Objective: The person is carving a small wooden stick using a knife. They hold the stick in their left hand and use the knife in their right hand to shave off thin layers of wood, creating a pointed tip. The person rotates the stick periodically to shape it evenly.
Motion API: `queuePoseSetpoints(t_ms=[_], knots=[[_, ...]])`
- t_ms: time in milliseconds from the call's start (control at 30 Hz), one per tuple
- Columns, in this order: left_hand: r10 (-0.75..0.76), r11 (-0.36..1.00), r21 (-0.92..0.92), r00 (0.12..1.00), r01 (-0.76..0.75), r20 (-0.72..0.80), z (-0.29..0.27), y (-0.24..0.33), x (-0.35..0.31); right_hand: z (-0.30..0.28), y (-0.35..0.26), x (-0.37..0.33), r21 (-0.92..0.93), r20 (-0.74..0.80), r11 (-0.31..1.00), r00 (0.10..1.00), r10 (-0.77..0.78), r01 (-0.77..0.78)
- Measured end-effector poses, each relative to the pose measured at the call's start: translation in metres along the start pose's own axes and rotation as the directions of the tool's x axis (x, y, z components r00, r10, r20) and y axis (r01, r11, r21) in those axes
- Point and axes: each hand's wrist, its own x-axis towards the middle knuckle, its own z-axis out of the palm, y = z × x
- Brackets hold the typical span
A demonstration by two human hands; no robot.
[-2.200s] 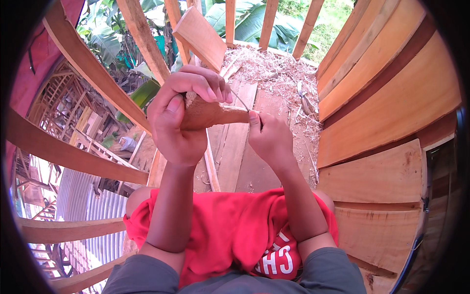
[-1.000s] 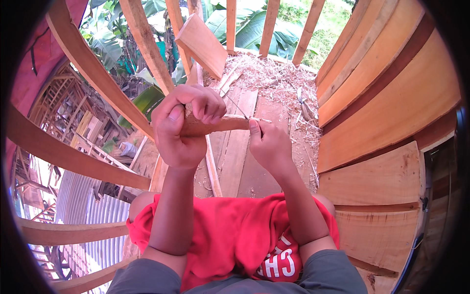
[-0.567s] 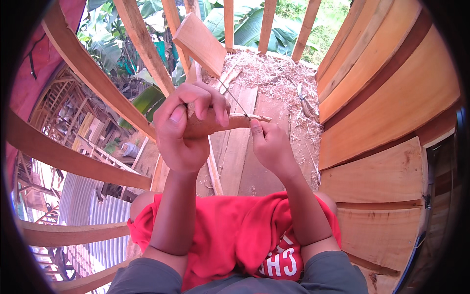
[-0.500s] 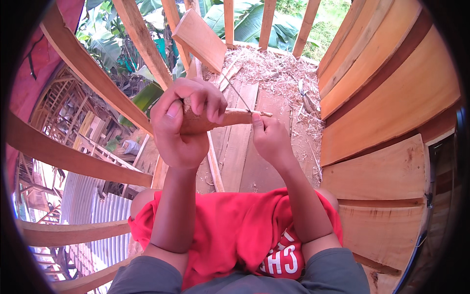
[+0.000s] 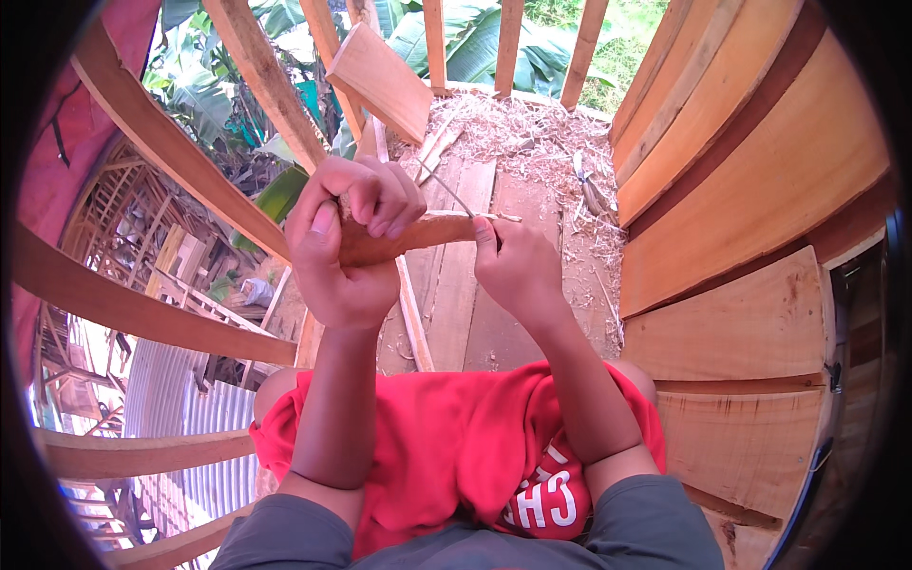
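Observation:
In front of my chest, my left hand [image 5: 353, 242] is closed around the thick end of a brown, tapering piece of wood [image 5: 427, 239]. The wood points right, toward my right hand [image 5: 521, 271]. That hand is closed, with its thumb up against the wood's narrow end. A thin dark blade-like tool [image 5: 445, 187] slants up and left from my right thumb, crossing the wood's tip. Its grip is hidden in my fingers. A pale sliver [image 5: 510, 218] sticks out past the thumb. Red cloth [image 5: 446, 418] covers my lap below both forearms.
Curled shavings [image 5: 532, 133] cover the far plank floor [image 5: 484, 313]. A knife-like object [image 5: 584, 180] lies among them at right. A loose board [image 5: 382, 81] leans at the far rails. Wooden slats [image 5: 171, 152] rise on the left, and a plank wall [image 5: 750, 228] on the right.
My right hand and the dark tool have shifted slightly left, closer to my left hand. The left hand still grips the wood and has tilted a little. The view has moved slightly too.

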Motion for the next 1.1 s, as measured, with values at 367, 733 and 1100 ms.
queuePoseSetpoints(t_ms=[367,733,1100], knots=[[-0.040,0.996,0.084,0.998,0.035,0.057,0.011,0.005,-0.001,-0.006,0.009,0.003,0.096,0.109,0.995,0.993,-0.035,0.025],[-0.019,0.994,0.103,1.000,0.020,-0.011,0.011,0.003,-0.003,0.015,0.019,0.005,0.128,0.041,0.992,0.999,-0.004,-0.001],[-0.036,0.995,0.095,0.999,0.035,0.017,0.012,0.004,0.000,0.022,0.059,0.026,0.104,0.048,0.993,0.997,0.054,-0.058]])
